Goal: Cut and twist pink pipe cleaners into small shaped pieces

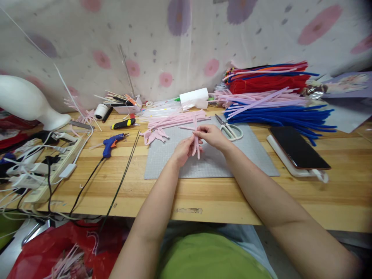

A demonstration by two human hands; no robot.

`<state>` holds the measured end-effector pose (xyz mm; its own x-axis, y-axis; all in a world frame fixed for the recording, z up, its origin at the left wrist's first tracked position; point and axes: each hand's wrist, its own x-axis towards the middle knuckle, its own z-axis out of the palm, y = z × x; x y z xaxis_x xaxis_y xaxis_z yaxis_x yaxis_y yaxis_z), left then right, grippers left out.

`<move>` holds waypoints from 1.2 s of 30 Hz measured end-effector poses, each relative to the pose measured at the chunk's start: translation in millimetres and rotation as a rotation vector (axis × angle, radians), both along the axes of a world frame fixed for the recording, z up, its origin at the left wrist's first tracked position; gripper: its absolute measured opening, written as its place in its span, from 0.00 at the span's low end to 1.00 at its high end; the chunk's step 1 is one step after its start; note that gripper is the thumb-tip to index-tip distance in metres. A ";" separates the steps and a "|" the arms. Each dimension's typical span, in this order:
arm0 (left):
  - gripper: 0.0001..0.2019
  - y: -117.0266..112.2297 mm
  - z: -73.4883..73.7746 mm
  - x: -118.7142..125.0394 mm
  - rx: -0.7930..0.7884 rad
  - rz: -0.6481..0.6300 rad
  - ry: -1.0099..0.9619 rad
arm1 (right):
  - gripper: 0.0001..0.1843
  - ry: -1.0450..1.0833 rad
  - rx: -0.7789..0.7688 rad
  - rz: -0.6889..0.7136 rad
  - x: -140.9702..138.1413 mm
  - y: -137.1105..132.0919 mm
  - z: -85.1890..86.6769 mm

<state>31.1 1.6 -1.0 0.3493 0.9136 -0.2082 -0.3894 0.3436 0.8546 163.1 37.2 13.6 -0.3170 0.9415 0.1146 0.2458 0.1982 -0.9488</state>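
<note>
Both my hands meet over the grey cutting mat [162, 166], closed on a small bunch of pink pipe cleaners [196, 149]. My left hand [186, 149] grips the bunch from below, and its loose ends hang down past the fingers. The thumb and fingertips of my right hand [210, 135] pinch it near the top, where one strand points up and another sticks out to the left. Scissors with pale green handles [234, 131] lie just right of my right hand. A finished-looking pink petal shape [154, 135] rests at the mat's upper left corner.
Pink pipe cleaners [174, 119] lie behind the mat; blue ones [279, 118] and red ones [270, 83] are piled back right. A phone [299, 147] lies at right. Leftwards are a blue glue gun [112, 145], a yellow cutter [123, 123] and a power strip [62, 166] with tangled cables.
</note>
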 end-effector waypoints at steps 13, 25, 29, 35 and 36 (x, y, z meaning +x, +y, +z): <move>0.14 -2.9 -3.8 -2.2 0.020 -0.012 0.060 | 0.13 0.004 -0.004 0.087 2.8 0.8 4.0; 0.05 -1.2 -2.4 1.4 -0.145 0.171 -0.137 | 0.14 0.304 -0.204 0.047 -10.1 -0.1 -15.8; 0.03 -4.8 -0.4 3.3 -0.121 0.177 -0.144 | 0.16 0.363 -0.356 0.213 -2.1 -1.0 -15.9; 0.05 -4.9 -4.1 6.5 -0.039 0.185 -0.101 | 0.15 0.408 -0.389 0.164 -0.7 0.3 -15.3; 0.06 -4.5 -5.1 6.7 -0.027 0.189 -0.085 | 0.15 0.411 -0.381 0.152 -1.0 1.2 -16.2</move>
<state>37.8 -2.9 -6.1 0.1892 0.9592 -0.2102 -0.5197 0.2794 0.8074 162.1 38.4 -2.6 -0.4531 0.8877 -0.0815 -0.1620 -0.1719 -0.9717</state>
